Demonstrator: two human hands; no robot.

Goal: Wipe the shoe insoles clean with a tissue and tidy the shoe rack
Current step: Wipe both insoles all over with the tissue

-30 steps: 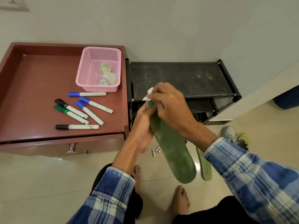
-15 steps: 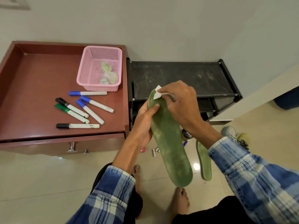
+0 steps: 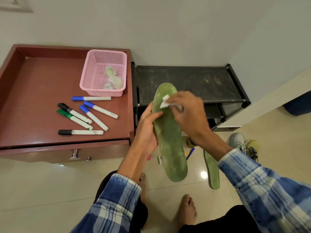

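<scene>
Raised toward 12 o'clock in the left hand's [image 3: 146, 131] clamp, the green insole [image 3: 170, 142] is now wiped heelward with the tissue [image 3: 164, 102] pinched by the right hand [image 3: 190, 115], cleaning judged barely begun.

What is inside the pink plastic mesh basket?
The pink plastic mesh basket holds a few crumpled pale tissues toward its right side. Its near wall hides the floor edge just behind it.

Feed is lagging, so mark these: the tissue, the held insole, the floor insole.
tissue [image 3: 164, 102]: head view, white corner showing against the insole.
held insole [image 3: 169, 140]: head view, middle of its green face.
floor insole [image 3: 212, 171]: head view, middle of its length.
</scene>
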